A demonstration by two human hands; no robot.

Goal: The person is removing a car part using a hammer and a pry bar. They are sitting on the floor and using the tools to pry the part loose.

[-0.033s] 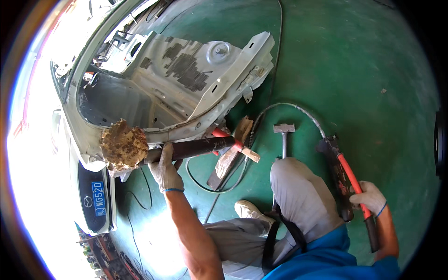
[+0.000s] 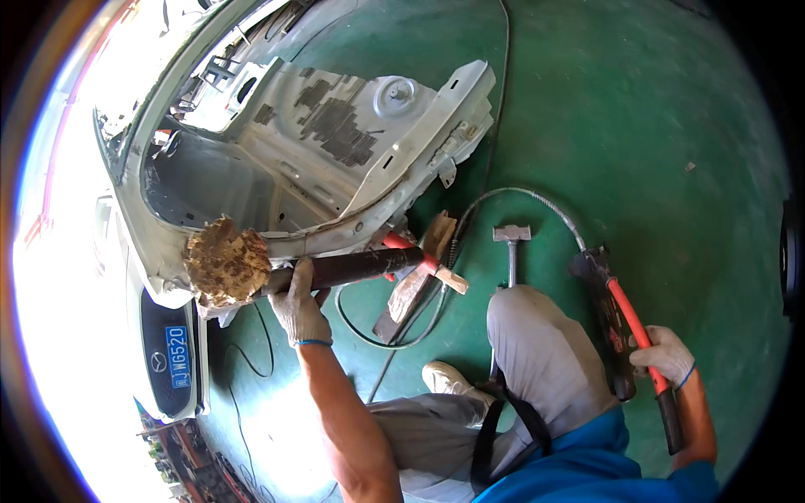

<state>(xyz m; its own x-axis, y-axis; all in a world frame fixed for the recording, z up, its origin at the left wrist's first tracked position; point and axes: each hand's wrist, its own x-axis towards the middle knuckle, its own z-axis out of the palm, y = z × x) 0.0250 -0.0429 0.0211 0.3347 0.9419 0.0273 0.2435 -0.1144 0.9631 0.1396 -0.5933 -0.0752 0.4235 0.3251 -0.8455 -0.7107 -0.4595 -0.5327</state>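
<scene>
Both gloved hands full: left hand [image 2: 299,312] around dark ram tube [image 2: 352,268], right hand [image 2: 667,356] around red pump handle [image 2: 639,331].

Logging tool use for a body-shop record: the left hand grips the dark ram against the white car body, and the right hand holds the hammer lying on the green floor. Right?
Not quite. In the head view the right hand holds the red pump handle, not the hammer, which lies untouched on the green floor. The left hand does grip the dark ram against the white car body.

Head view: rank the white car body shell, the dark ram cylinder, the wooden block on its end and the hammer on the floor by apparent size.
1. White car body shell, by far.
2. Dark ram cylinder.
3. Wooden block and hammer: too close to rank; the block is bulkier, the hammer longer, its handle partly hidden by the knee.
</scene>
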